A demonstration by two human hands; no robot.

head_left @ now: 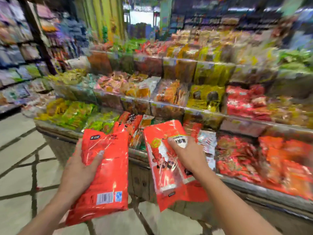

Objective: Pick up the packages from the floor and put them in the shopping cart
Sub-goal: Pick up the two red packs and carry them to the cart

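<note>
Over the tiled floor [18,160], the left hand [79,168] grips a red snack package [105,167] along its edge, barcode side up. Just right of it, the right hand [188,155] pinches a second red package [166,165] from above. Both are lifted in front of the tiered snack display [169,102]. No shopping cart shows in this blurred view, I think, so turn, find it first, then lower each bag in flat.
</note>
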